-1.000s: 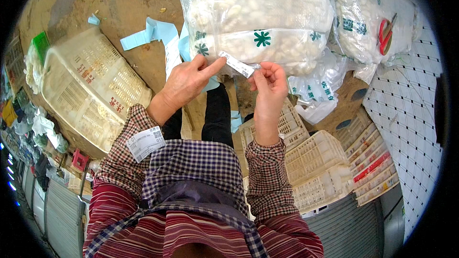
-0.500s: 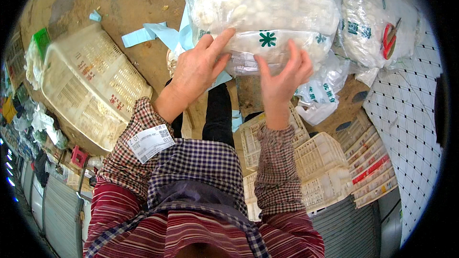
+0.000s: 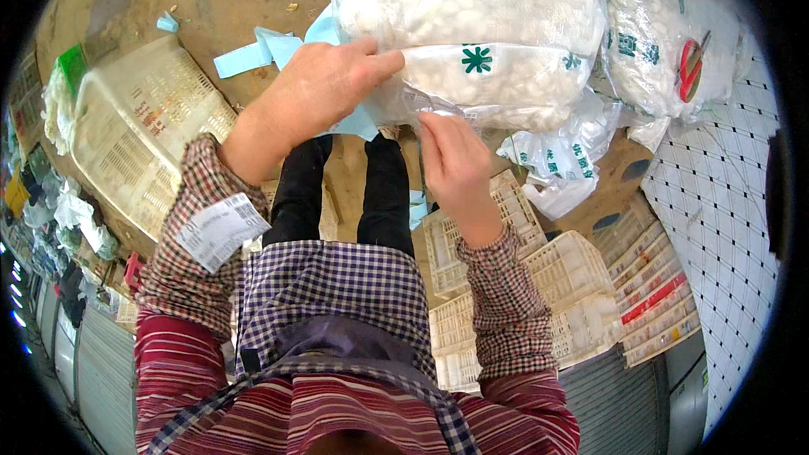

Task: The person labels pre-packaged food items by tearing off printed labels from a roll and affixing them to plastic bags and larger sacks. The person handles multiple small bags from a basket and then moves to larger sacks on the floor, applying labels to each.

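Note:
Before me lies a large clear plastic bag (image 3: 472, 8) packed with whitish, lumpy pieces that I cannot name, with a green mark on its wrapping. At the bag's near left corner my left hand (image 3: 324, 76) is closed, fingers pinching the loose film. My right hand (image 3: 459, 168) has its thumb and fingers pressed together on the crumpled near edge of the same film, below the bag's front. A pale blue strip (image 3: 286, 44) lies partly behind my left wrist. My left sleeve bears a white label (image 3: 223, 232).
To the left leans a cream plastic crate (image 3: 143, 126). On the right, red-handled scissors (image 3: 691, 72) rest on another filled bag (image 3: 632, 25). Crumpled printed plastic (image 3: 565, 152) lies beside the bag. Cream crates (image 3: 565, 286) stand low right, near white patterned sheeting (image 3: 716, 202).
My right hand has moved left and toward me, its spread fingers closing on the film. My left hand has shifted left, and its fingers have closed at the bag's corner.

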Action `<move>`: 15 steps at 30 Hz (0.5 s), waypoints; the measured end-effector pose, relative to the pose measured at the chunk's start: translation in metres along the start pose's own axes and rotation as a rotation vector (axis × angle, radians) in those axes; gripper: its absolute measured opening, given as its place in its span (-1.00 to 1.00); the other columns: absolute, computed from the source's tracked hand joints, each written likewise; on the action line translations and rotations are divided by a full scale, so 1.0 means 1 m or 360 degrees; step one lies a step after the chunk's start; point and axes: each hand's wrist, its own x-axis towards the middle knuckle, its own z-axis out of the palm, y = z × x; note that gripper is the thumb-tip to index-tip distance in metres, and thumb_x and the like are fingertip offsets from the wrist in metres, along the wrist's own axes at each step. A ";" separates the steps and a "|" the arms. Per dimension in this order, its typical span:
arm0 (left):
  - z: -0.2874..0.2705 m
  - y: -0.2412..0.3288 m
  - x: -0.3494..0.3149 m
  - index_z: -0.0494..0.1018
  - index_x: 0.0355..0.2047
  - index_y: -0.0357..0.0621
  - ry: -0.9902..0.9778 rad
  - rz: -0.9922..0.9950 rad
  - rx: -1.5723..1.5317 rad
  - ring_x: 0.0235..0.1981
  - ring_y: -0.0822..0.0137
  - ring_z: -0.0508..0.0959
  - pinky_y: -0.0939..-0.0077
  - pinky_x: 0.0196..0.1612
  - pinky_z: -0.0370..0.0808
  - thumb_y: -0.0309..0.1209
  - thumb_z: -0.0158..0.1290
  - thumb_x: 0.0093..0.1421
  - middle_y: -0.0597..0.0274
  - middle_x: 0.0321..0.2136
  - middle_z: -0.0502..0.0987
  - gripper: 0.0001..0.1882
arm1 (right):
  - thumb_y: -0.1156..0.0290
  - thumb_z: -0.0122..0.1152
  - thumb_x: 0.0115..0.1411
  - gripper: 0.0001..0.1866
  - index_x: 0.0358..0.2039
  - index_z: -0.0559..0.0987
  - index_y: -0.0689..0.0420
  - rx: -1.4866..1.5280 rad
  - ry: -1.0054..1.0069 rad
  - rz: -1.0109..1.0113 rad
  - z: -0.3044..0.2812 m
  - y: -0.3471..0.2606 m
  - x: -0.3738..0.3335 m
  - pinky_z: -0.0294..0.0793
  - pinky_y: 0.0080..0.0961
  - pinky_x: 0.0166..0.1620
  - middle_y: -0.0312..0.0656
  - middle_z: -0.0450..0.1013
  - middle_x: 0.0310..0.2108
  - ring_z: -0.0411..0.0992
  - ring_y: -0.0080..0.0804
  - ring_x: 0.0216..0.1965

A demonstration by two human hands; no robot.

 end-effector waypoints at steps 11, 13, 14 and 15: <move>-0.006 -0.009 -0.012 0.33 -0.45 -0.12 -0.0036 0.0101 -0.0007 -0.59 0.14 0.40 0.38 -0.57 0.33 -0.54 -0.07 -0.10 0.15 -0.60 0.30 -0.85 | 0.45 -0.02 0.06 -0.80 -0.38 0.46 0.33 0.1172 -0.0260 0.1273 -0.026 0.025 0.044 0.40 -0.71 -0.47 -0.12 0.44 -0.50 0.44 -0.47 -0.48; -0.005 -0.009 -0.014 0.34 -0.41 -0.09 -0.0064 0.0016 0.0010 -0.59 0.16 0.41 0.39 -0.57 0.34 -0.52 -0.05 -0.09 0.16 -0.59 0.32 -0.83 | 0.46 -0.03 0.06 -0.81 -0.38 0.45 0.34 0.1141 -0.0028 0.1275 -0.037 0.027 0.041 0.41 -0.70 -0.45 -0.10 0.44 -0.48 0.44 -0.46 -0.46; -0.006 -0.011 -0.017 0.35 -0.39 -0.08 -0.0044 0.0001 -0.0028 -0.58 0.16 0.42 0.39 -0.57 0.35 -0.51 -0.04 -0.08 0.17 -0.58 0.33 -0.82 | 0.48 -0.03 0.06 -0.82 -0.39 0.45 0.34 0.1099 0.0096 0.1253 -0.039 0.026 0.039 0.41 -0.69 -0.43 -0.10 0.43 -0.47 0.44 -0.46 -0.46; -0.006 -0.013 -0.019 0.35 -0.37 -0.07 -0.0020 -0.0015 -0.0066 -0.58 0.17 0.43 0.40 -0.57 0.36 -0.50 -0.03 -0.07 0.17 -0.57 0.35 -0.81 | 0.49 -0.03 0.06 -0.83 -0.40 0.45 0.34 0.1055 0.0219 0.1228 -0.042 0.024 0.038 0.42 -0.69 -0.42 -0.11 0.43 -0.47 0.44 -0.46 -0.46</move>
